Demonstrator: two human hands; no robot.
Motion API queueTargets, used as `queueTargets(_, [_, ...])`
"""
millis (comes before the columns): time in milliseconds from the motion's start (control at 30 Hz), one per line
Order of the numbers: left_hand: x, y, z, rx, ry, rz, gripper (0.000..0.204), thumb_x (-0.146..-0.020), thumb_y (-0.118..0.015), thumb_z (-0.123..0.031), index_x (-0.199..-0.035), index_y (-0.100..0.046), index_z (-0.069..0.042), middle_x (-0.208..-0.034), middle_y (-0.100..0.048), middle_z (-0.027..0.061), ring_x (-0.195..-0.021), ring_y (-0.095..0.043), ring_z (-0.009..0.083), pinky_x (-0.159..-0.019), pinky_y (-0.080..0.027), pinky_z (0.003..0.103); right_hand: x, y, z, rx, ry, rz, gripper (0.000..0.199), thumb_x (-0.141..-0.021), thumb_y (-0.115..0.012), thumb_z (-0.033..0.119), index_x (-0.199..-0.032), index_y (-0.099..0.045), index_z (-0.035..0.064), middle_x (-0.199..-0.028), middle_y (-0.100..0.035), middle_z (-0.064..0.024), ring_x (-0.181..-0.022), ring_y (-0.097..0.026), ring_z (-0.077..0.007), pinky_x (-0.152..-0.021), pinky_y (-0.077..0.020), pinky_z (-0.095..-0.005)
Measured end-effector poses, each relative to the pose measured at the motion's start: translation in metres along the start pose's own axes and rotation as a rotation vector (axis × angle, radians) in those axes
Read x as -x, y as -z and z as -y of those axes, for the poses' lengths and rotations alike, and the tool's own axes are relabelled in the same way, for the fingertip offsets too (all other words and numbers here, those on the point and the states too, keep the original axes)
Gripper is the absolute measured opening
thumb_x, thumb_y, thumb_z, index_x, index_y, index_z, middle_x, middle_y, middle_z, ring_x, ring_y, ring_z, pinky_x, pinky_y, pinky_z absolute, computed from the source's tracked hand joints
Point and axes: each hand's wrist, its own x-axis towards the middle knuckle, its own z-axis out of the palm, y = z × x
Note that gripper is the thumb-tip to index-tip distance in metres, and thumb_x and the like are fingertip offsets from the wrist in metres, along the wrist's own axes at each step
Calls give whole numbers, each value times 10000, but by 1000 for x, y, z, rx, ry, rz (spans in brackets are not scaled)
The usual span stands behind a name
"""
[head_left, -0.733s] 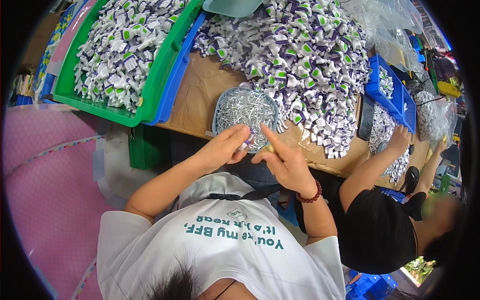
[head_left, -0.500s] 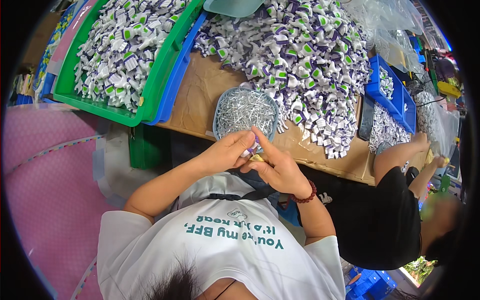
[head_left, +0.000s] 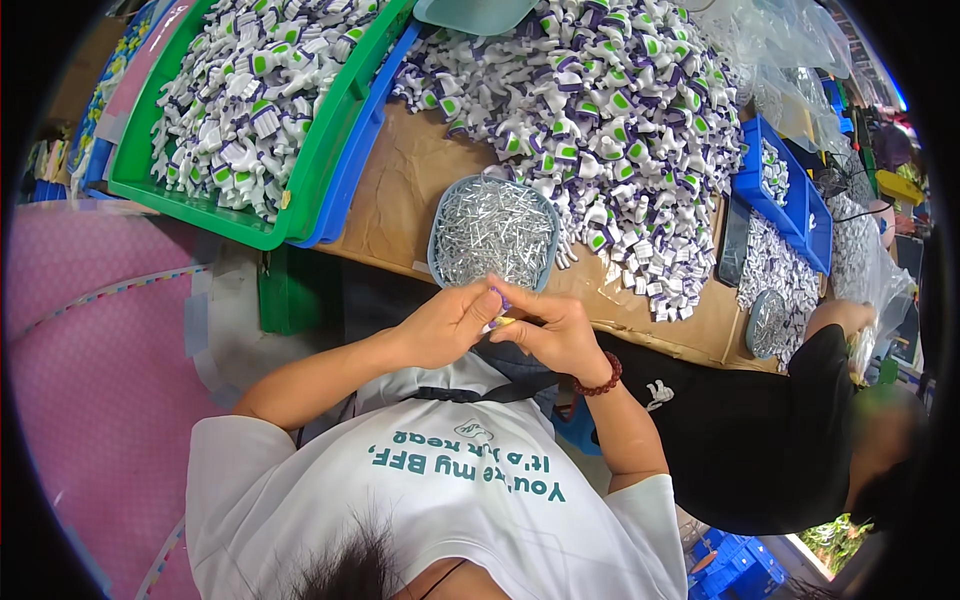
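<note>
Two bare hands meet at the near edge of a crowded table point(head_left: 390, 190), a small purple-and-white part point(head_left: 500, 297) caught between the fingertips. The left hand point(head_left: 440, 327) pinches the part between thumb and bent forefinger, its other fingers curled underneath. The part shows just past the left thumb's tip, its purple portion uppermost and much of the rest hidden by skin. From the other side the right hand point(head_left: 550, 328) closes in, forefinger reaching to the part and thumb below; whether those two also grip it cannot be told. A yellow bit point(head_left: 503, 322) (too small to make out) sits at the right thumb's tip, just beneath the part.

Directly beyond the fingertips stands a bowl point(head_left: 553, 228) of silvery pins point(head_left: 495, 225). Farther out, beyond and to the right of the fingers, spreads a heap point(head_left: 610, 130) of white, purple and green pieces. Well to the left of the fingers and beyond them, a green tray point(head_left: 268, 238) brims with more pieces, next to a blue tray point(head_left: 335, 205). A red bead bracelet point(head_left: 600, 374) rings the right wrist; to the right of the fingers, a co-worker in black point(head_left: 750, 440) sits alongside.
</note>
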Motion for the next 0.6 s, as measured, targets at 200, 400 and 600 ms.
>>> queueTargets(200, [-1, -5, 10, 45, 20, -107, 379, -968, -321, -353, -975, -518, -30, -716, -523, 41, -619, -470, 111, -575, -396, 263, -5, 2, -2, -56, -141, 57, 480, -760, -681, 43, -1216, -540, 88, -750, -645, -3, -632, -528, -24, -580, -444, -188])
queueTargets(400, [-35, 43, -48, 823, -147, -406, 408, -953, -326, -418, -908, -529, -68, -722, -537, 30, -627, -506, 115, -505, -396, 244, -17, 8, 4, -218, -7, -196, 358, -839, -590, 55, -1191, -537, 15, -703, -625, -14, -486, -436, 2, -438, -344, -143])
queueTargets(600, [-22, 124, -149, 629, -728, -616, 506, -944, -370, -382, -1265, -362, 9, -1226, -477, 212, -1054, -535, 298, -827, -479, 338, -7, 15, 0, -222, -65, -171, 321, -858, -586, 104, -1157, -551, -10, -696, -622, -20, -490, -442, -10, -439, -345, -146])
